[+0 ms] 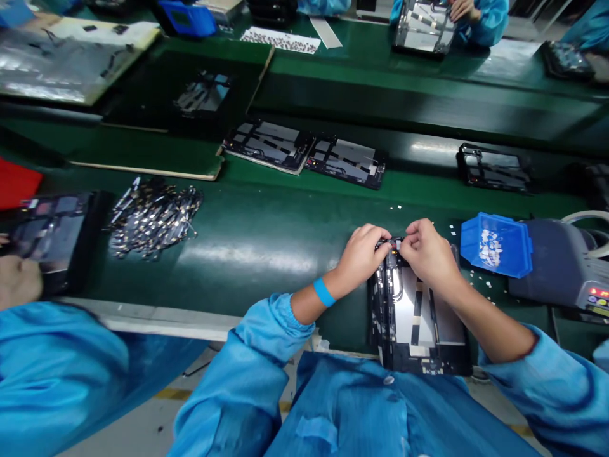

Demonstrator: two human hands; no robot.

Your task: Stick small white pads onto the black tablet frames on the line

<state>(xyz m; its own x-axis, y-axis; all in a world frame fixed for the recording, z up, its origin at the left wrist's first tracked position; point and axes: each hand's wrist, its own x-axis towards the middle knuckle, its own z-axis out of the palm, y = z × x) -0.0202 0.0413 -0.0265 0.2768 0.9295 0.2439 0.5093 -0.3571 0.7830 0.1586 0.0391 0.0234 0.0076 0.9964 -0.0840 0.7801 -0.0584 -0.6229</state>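
The opened tablet-like device [403,311] lies on the tabletop [247,247] at its near edge, right in front of you, stretching from beneath your hands toward your body. Your left hand [365,252] is curled at its far left corner, thumb and fingertips touching it; you bend the fingers of your right hand [427,254] close together at the far edge — whether either hand grips anything, I cannot tell. To your right, apart from the device, a blue bin [519,254] holds many small white pieces [490,249], with more scattered just beside it. Another blue bin [193,19] stands far left — its contents are unclear.
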